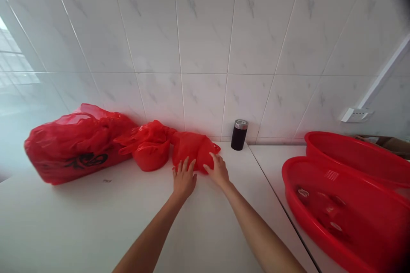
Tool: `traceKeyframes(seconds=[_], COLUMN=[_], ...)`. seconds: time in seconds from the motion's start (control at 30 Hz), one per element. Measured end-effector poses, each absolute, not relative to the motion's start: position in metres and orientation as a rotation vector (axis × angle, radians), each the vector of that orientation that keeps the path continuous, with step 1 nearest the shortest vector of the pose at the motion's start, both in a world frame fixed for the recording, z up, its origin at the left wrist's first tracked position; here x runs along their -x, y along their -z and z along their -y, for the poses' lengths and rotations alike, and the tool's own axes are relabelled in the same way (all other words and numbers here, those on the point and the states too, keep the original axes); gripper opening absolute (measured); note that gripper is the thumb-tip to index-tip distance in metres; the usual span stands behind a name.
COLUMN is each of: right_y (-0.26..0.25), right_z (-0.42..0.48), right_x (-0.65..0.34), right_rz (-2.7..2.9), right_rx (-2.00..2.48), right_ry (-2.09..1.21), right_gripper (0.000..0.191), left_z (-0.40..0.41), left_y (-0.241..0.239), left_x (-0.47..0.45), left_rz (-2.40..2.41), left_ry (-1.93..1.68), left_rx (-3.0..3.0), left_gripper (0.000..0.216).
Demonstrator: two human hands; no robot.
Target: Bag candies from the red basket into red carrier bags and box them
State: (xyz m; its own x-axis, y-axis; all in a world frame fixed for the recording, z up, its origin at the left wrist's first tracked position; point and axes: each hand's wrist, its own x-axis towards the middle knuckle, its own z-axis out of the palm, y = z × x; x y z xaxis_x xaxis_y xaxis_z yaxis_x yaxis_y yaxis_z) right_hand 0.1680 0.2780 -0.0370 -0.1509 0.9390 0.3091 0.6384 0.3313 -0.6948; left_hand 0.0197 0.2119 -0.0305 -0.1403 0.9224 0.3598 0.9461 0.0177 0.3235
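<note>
A red plastic bag (191, 144) with something bulky inside lies against the tiled wall, its contents hidden. My left hand (185, 179) rests on the bag's near side, fingers spread. At the bag's right end, my right hand (218, 169) touches it with thumb and fingers apart. Neither hand is closed around the plastic. Just left of it sits a second, knotted red bag (150, 153) with a rounded bottom. Farther left stands a large red bag (80, 145) with a black printed mark.
A black tumbler (239, 135) with a silver lid stands by the wall. Two red plastic basins (290, 175) occupy the right side, the nearer one holding red packets. A white table (128, 222) spans the front, with a seam on its right. A socket (357, 115) is on the wall.
</note>
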Motion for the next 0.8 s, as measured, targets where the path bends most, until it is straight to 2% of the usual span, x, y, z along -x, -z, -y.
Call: traceKeyframes(seconds=[0.07,0.13,0.17,0.37,0.43,0.5,0.6,0.67,0.8], right_y=[0.046,0.053,0.056,0.05,0.042,0.034,0.026,0.024,0.021], right_z=[-0.296,-0.309,-0.314,-0.315,-0.308,-0.308,-0.328,-0.348,-0.369], right_x=[-0.169,-0.182,-0.192,-0.253,-0.252,-0.237,-0.199,-0.172,-0.133], right_rz=[1.858,1.802,1.75,1.463,1.442,1.513,1.761,1.851,1.929], right_rx=[1.396,1.429,1.455,1.555,1.511,1.377,1.228,1.231,1.215], right_ry=[-0.519,-0.528,-0.528,-0.422,-0.26,-0.149,-0.402,-0.606,-0.745], right_gripper=[0.048,0.025,0.019,0.037,0.043,0.04,0.027,0.024,0.026], left_z=[-0.229,-0.242,-0.247,-0.273,-0.286,-0.3,-0.314,-0.315,-0.301], left_y=[0.036,0.037,0.036,0.028,0.03,0.036,0.047,0.054,0.063], left_x=[-0.013,-0.001,0.006,0.04,0.047,0.052,0.055,0.053,0.049], left_rz=[2.259,2.359,2.415,2.604,2.621,2.6,2.524,2.493,2.464], left_ry=[0.849,1.032,1.137,1.498,1.565,1.65,1.859,2.034,2.314], left_rx=[1.893,1.719,1.622,1.372,1.395,1.419,1.463,1.542,1.668], left_gripper=[0.059,0.062,0.064,0.081,0.076,0.058,0.036,0.034,0.038])
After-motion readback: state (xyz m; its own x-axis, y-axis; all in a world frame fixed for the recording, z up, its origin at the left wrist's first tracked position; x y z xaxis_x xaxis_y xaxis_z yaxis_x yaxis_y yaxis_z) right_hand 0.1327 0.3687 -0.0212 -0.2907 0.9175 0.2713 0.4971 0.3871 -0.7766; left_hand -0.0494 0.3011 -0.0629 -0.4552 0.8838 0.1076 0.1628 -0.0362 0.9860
